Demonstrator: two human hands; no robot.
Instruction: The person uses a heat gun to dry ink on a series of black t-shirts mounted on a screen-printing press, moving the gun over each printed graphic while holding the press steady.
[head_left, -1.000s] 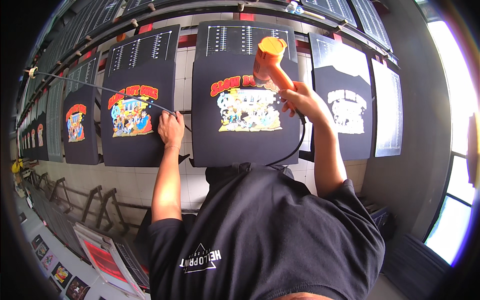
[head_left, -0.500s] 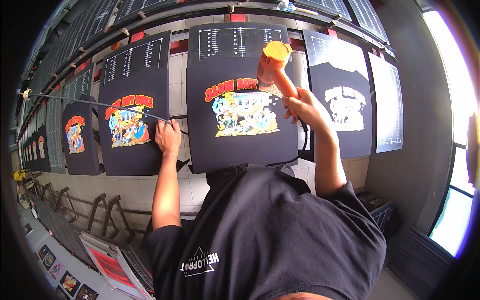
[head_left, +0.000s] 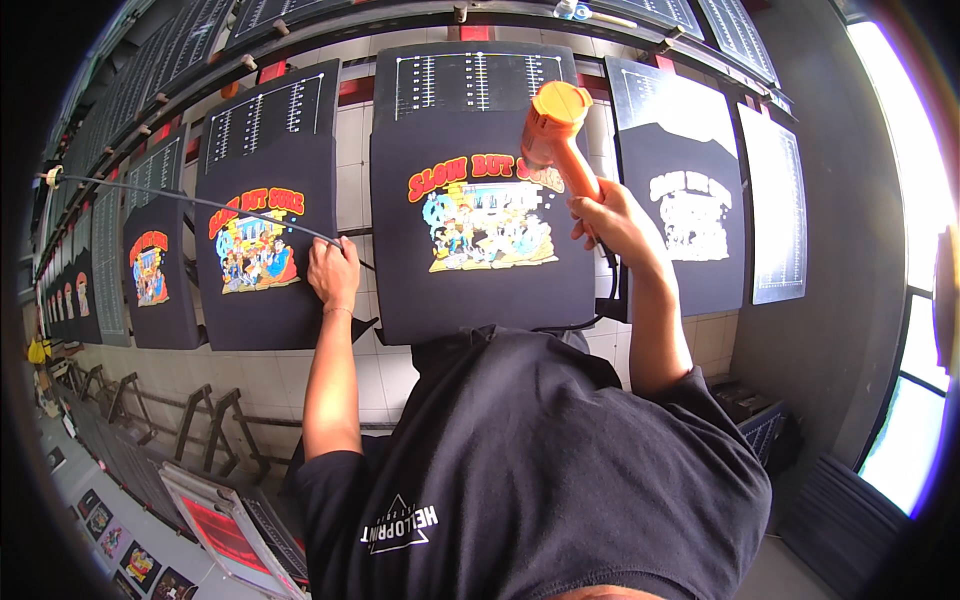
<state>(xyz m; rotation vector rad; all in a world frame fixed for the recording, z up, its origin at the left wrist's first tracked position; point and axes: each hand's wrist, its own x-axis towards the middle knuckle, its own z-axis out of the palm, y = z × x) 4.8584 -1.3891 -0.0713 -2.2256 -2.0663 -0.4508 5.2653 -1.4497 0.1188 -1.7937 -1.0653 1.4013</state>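
Note:
An orange hair dryer [head_left: 556,118] is gripped by its handle in my right hand [head_left: 618,222]. Its nozzle points down over the upper right of the colourful print [head_left: 490,225] on a black T-shirt [head_left: 470,300], hiding some of the red lettering. The shirt lies flat over a dark platen [head_left: 480,84] with white ruler marks. My left hand [head_left: 334,270] is closed around a thin dark cable [head_left: 220,206], which stretches away to the left over the neighbouring black shirt [head_left: 240,318].
Left of me, more printed black shirts [head_left: 158,318] lie on platens in a row. A shirt with a white print [head_left: 690,215] is to the right, beside a bare shiny platen [head_left: 776,215]. A dark rail [head_left: 380,18] runs behind. A framed red screen [head_left: 222,530] leans at the lower left.
My right hand and the hair dryer have shifted slightly to the right over the print. My left hand keeps its hold on the cable, almost unmoved.

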